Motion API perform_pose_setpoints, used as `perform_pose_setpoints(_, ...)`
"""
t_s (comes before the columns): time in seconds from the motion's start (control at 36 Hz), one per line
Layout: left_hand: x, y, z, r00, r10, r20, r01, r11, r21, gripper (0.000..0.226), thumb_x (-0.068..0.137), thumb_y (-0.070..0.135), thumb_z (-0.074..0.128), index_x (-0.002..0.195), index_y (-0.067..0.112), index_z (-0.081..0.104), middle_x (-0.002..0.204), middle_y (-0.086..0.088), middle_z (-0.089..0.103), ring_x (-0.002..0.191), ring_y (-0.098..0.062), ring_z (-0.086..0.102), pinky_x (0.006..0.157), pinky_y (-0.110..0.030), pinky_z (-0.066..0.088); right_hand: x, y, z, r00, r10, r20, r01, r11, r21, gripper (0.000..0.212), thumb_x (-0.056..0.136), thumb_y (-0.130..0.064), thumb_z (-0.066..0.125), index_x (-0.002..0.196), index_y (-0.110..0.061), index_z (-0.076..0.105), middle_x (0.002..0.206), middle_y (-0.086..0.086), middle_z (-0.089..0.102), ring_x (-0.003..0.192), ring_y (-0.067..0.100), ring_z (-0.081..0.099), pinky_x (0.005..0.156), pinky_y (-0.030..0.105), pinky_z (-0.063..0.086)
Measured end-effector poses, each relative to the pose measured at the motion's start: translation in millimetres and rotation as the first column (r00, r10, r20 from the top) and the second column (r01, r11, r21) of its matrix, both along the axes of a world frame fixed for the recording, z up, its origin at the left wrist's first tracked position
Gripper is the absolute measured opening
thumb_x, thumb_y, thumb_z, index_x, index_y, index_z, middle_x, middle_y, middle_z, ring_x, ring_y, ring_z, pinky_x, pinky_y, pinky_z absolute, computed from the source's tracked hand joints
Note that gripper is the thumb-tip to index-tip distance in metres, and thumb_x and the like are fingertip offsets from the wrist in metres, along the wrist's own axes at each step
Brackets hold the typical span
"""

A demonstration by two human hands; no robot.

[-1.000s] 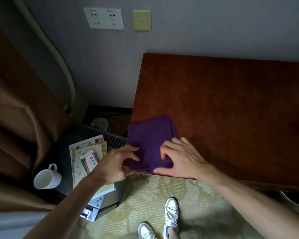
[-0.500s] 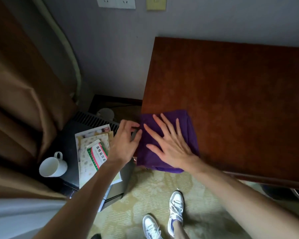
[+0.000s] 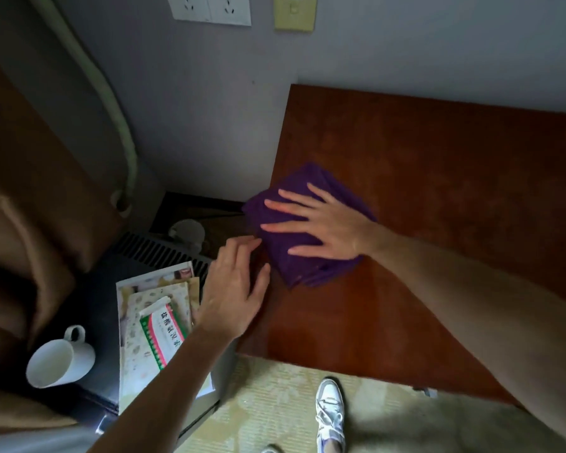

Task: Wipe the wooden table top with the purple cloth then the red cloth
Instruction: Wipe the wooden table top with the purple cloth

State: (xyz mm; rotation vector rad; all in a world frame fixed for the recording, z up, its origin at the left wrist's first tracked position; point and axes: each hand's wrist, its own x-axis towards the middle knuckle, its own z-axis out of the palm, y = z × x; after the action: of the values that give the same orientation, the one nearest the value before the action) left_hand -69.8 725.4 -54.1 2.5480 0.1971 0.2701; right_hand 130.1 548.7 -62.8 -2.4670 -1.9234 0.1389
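The premises appeared to be a hotel or guest room. Evidence: patterned carpet [image 3: 275, 403], brown curtain [image 3: 23, 223], 2 wall sockets [image 3: 209, 8], a wooden tabletop [image 3: 438, 191], a white cup [image 3: 59, 361] and printed leaflets [image 3: 154, 322] on a dark low unit [image 3: 102, 289].

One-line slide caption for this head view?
Right hand presses the folded purple cloth flat at the wooden table top's left edge; left hand rests beside it.

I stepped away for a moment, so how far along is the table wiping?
Just starting. The folded purple cloth lies at the wooden table top's left edge. The right hand presses flat on it; the left hand rests beside it. Most of the top remains, and no red cloth is in view.
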Motion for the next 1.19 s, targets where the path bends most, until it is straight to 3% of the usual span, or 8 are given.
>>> perform_pose_setpoints(0.17,47.8,-20.6,-4.8,0.985,-0.163,-0.064,0.169,0.981,0.098,0.051,0.098,0.044,0.046,0.141,0.016,0.049,0.142,0.0,0.048,0.124,-0.02,0.05,0.102,-0.037,0.041,121.8,22.9,4.6,0.992,-0.124,-0.005,0.124,0.992,0.004,0.061,0.101,-0.069,0.021,0.159,-0.05,0.018,0.172,-0.014,0.006,0.159,0.015,-0.002,0.126,0.056,0.002)
perform_pose_setpoints(0.33,50.6,-36.8,-21.4,0.975,-0.176,-0.135,0.196,0.969,0.149,0.054,0.105,0.043,0.037,0.151,0.016,0.04,0.157,-0.001,0.037,0.148,-0.018,0.031,0.124,-0.032,0.014,218.4,33.7,7.7,0.969,-0.244,-0.04,0.243,0.97,-0.013,0.071,0.093,-0.081,0.008,0.158,-0.054,0.015,0.172,-0.015,0.004,0.159,0.014,-0.001,0.125,0.055,0.001)
perform_pose_setpoints(0.56,52.9,-36.3,-19.8,0.979,-0.183,-0.087,0.193,0.974,0.12,0.049,0.105,0.037,0.036,0.147,0.013,0.045,0.153,0.0,0.041,0.146,-0.013,0.033,0.123,-0.032,0.017,243.7,36.1,7.7,0.874,-0.476,-0.096,0.481,0.876,0.038,0.058,0.102,-0.07,0.021,0.157,-0.055,0.015,0.172,-0.012,0.005,0.159,0.017,-0.003,0.125,0.059,-0.003)
perform_pose_setpoints(0.69,51.9,-37.3,-21.4,0.984,-0.168,-0.054,0.173,0.979,0.109,0.049,0.105,0.038,0.037,0.144,0.008,0.042,0.149,-0.005,0.041,0.143,-0.017,0.037,0.118,-0.039,0.028,207.7,26.6,2.8,0.842,-0.532,-0.089,0.537,0.843,0.04,0.059,0.102,-0.069,0.02,0.159,-0.053,0.013,0.172,-0.011,0.004,0.159,0.021,-0.004,0.123,0.063,-0.005)
perform_pose_setpoints(0.81,48.0,-38.1,-19.3,0.991,-0.134,-0.014,0.135,0.986,0.097,0.049,0.104,0.038,0.038,0.141,0.006,0.043,0.145,-0.009,0.043,0.134,-0.025,0.044,0.118,-0.028,0.024,138.4,6.4,2.1,0.836,-0.543,-0.081,0.548,0.834,0.065,0.062,0.101,-0.071,0.021,0.159,-0.052,0.013,0.172,-0.01,0.006,0.159,0.022,-0.003,0.123,0.065,-0.003)
perform_pose_setpoints(0.97,37.6,-43.7,-11.3,0.985,-0.093,0.143,0.078,0.991,0.11,0.037,0.102,0.028,0.043,0.125,0.0,0.052,0.127,-0.017,0.05,0.115,-0.034,0.053,0.098,-0.049,0.044,-23.7,-46.4,-2.2,0.836,-0.546,-0.062,0.549,0.834,0.056,0.072,0.094,-0.076,0.01,0.16,-0.049,0.008,0.173,-0.01,0.002,0.16,0.023,-0.005,0.123,0.066,0.002)
perform_pose_setpoints(1.08,27.7,-49.2,-12.5,0.994,-0.034,0.102,0.03,0.998,0.049,0.036,0.102,0.035,0.038,0.118,0.011,0.061,0.124,-0.01,0.051,0.111,-0.029,0.052,0.093,-0.047,0.042,-131.7,-91.4,-4.9,0.882,-0.47,-0.028,0.471,0.879,0.07,0.069,0.099,-0.072,0.022,0.162,-0.046,0.012,0.173,-0.007,0.004,0.16,0.024,-0.003,0.121,0.067,0.009)
perform_pose_setpoints(1.19,21.6,-52.2,-18.0,0.995,-0.1,0.004,0.099,0.989,0.108,0.041,0.102,0.042,0.036,0.128,0.023,0.061,0.134,-0.003,0.051,0.119,-0.026,0.05,0.098,-0.046,0.038,-162.2,-124.6,-4.3,0.939,-0.343,-0.013,0.343,0.939,0.031,0.068,0.1,-0.072,0.03,0.161,-0.047,0.013,0.173,-0.009,-0.001,0.159,0.021,-0.009,0.122,0.065,0.008)
